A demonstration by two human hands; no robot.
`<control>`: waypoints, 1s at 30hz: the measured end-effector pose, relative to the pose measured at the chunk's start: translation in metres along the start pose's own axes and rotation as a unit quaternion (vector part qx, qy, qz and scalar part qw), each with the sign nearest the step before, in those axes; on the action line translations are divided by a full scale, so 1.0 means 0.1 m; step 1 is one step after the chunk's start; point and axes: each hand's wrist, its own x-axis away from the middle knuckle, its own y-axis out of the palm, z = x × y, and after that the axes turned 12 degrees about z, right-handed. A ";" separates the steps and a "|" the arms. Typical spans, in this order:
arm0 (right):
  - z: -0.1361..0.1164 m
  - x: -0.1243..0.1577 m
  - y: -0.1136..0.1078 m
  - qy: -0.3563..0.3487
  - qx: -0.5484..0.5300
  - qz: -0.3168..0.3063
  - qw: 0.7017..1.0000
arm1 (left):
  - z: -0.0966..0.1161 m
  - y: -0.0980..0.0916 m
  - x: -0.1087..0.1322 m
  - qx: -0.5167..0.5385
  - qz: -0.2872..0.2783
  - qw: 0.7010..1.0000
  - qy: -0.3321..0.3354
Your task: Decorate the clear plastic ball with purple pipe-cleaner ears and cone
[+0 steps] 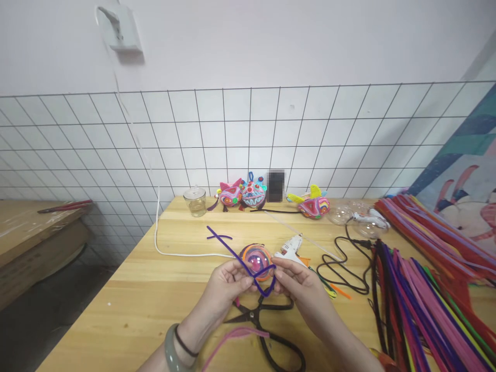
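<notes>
A purple pipe cleaner is bent into a pointed loop, its long straight end reaching up and left. My left hand pinches it where the strands cross. On the other side of the loop, the fingers of my right hand are closed on the bent part. Just behind the loop sits a clear ball ringed with orange and coloured pipe cleaner. Black-handled scissors lie open on the table below my hands, with a pink pipe cleaner across them.
A white glue gun lies behind my right hand. Bundles of coloured pipe cleaners cover the right side, near a black cord. Decorated fish figures, a glass cup and clear balls stand at the back.
</notes>
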 end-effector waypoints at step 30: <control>-0.08 0.05 0.11 -0.049 0.097 0.095 0.990 | -0.06 0.01 0.01 -0.046 -0.002 0.997 0.057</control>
